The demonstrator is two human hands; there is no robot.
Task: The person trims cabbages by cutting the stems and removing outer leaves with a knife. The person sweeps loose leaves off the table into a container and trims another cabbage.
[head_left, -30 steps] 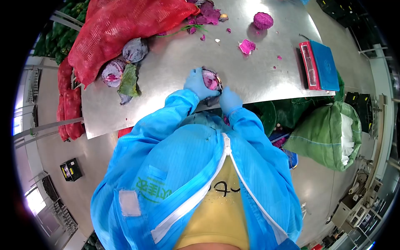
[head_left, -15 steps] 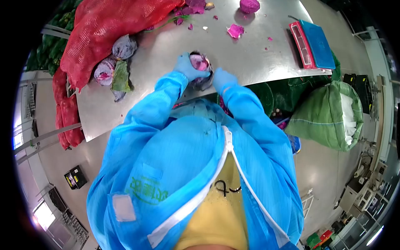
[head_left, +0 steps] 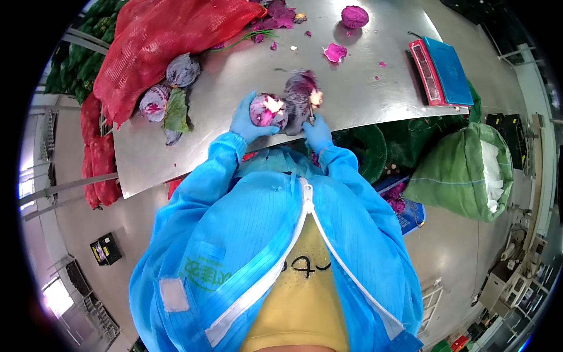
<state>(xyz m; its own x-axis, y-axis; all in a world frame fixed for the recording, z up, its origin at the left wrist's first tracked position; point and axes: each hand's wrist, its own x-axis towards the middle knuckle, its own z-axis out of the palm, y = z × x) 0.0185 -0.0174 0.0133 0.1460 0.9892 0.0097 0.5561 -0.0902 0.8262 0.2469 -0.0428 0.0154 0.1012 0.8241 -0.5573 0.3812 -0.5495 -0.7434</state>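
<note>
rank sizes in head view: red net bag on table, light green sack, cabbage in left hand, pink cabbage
1. Red net bag
2. Light green sack
3. Cabbage in left hand
4. Pink cabbage (farther, true size unsure)

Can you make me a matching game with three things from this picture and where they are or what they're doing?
Things:
1. big red mesh sack
2. blue-gloved left hand
3. light green woven sack

Clues:
A. off the table, toward the picture's right
B. on the shiny metal table, left side
C. gripping a round purple cabbage

Pairs: 1-B, 2-C, 3-A
</note>
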